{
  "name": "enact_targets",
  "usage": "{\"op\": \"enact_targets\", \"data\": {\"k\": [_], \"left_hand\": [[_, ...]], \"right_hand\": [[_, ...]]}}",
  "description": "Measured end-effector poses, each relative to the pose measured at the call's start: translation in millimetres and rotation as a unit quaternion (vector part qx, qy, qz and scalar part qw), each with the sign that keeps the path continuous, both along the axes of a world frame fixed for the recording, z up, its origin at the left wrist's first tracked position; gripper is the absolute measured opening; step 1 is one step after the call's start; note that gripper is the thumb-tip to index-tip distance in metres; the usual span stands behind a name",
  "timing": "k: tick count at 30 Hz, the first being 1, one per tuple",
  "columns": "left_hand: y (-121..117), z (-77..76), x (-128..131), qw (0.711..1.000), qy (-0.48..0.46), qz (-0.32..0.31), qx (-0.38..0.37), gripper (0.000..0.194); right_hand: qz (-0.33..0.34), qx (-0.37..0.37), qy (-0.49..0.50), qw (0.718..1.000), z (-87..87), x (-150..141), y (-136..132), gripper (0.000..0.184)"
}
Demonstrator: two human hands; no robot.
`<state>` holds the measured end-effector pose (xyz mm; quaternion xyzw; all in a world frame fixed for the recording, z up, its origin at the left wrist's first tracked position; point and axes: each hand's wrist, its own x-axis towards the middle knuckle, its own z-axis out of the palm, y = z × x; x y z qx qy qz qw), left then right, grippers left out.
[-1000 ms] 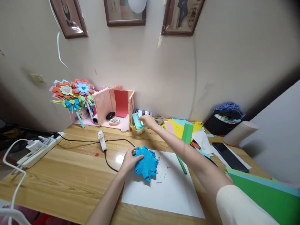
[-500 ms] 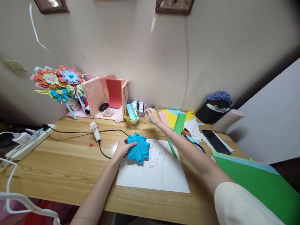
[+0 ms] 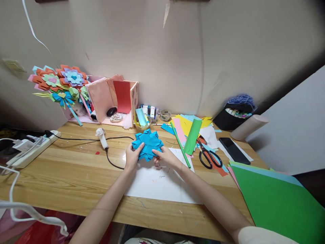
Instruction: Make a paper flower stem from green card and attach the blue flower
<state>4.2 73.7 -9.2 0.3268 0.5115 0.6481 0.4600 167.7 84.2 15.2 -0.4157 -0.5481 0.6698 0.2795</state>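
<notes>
A blue folded paper flower (image 3: 148, 144) is tilted up off the white sheet (image 3: 162, 183) near the middle of the wooden desk (image 3: 63, 169). My left hand (image 3: 132, 156) grips its left edge, thumb on top. My right hand (image 3: 166, 157) pinches its lower right edge. Both hands are closed on the paper flower.
Black scissors (image 3: 207, 156), a green paper roll (image 3: 192, 136), a thin green stick (image 3: 180, 145) and coloured sheets lie to the right, with a phone (image 3: 234, 150) and a large green sheet (image 3: 276, 200). A small bowl (image 3: 142, 124), a pink box (image 3: 114, 100), paper flowers (image 3: 61, 81), a corded tool (image 3: 102, 138) and a power strip (image 3: 33, 150) stand at left.
My right hand came back from the far side of the desk and took hold of the blue flower. Both hands lifted and tilted it. The camera dipped a little.
</notes>
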Motion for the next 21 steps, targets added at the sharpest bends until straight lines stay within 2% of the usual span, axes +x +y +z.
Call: {"op": "enact_targets", "data": {"k": [2,6,9,11,13,16,19,21], "left_hand": [[-1,3.4,1,1.0,-0.005,-0.014,0.002,0.044],[-3,9.5,2,0.996,-0.006,-0.086,-0.036,0.045],[-3,10.4,2,0.996,0.022,-0.059,-0.058,0.045],[-3,9.7,3,0.998,0.023,-0.021,-0.054,0.046],[-2,8.7,2,0.999,0.009,0.004,-0.05,0.047],[-2,8.2,3,0.998,-0.014,0.014,-0.054,0.048],[-5,9.7,6,0.999,-0.01,0.009,-0.051,0.048],[-7,11.8,9,0.999,0.011,0.01,-0.048,0.047]], "right_hand": [[0.009,0.007,-0.004,1.0,2.2,0,1,0.034],[0.024,0.021,0.004,0.999,0.1,6,4,0.031],[0.025,0.027,0.018,0.999,-4.0,11,4,0.032],[-0.016,0.045,0.004,0.999,-6.0,15,3,0.042],[-0.093,0.1,-0.021,0.99,-6.2,18,1,0.046],[-0.174,0.24,-0.059,0.953,-2.2,23,-5,0.033],[-0.163,0.37,-0.116,0.907,4.2,23,-12,0.018],[-0.144,0.429,-0.162,0.877,6.8,21,-16,0.011]]}}
